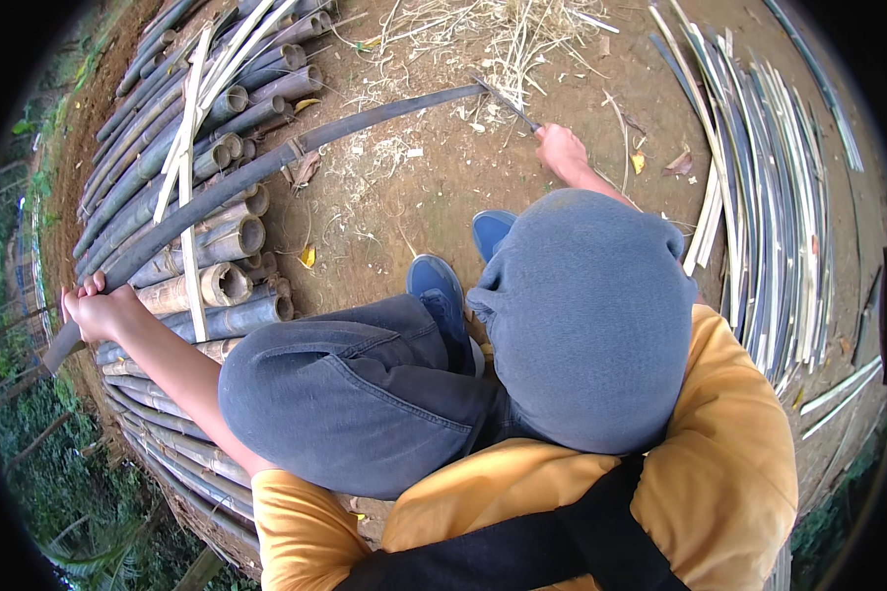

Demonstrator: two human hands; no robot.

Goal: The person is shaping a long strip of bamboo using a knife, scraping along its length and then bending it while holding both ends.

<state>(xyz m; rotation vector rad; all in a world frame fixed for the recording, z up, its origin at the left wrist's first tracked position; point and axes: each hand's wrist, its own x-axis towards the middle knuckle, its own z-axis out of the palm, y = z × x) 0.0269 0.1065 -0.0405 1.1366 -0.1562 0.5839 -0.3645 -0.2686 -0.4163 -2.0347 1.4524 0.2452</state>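
A long dark bamboo strip [365,112] reaches from the far left to the upper middle, with a node partway along it. My left hand [101,307] is closed round it near its left end, my arm stretched out over the stacked poles. Beyond my knees, my right hand [562,153] grips a knife [511,104] by its handle. The blade points away to the left, and its tip meets the far end of the strip; whether it cuts into the bamboo I cannot tell.
Whole bamboo poles [237,236] lie stacked on the left, with pale split strips [189,148] across them. Shavings [503,39] cover the dirt ahead. A bundle of split strips [774,207] lies at the right. My bent knees [591,315] and blue shoes [436,281] are between my arms.
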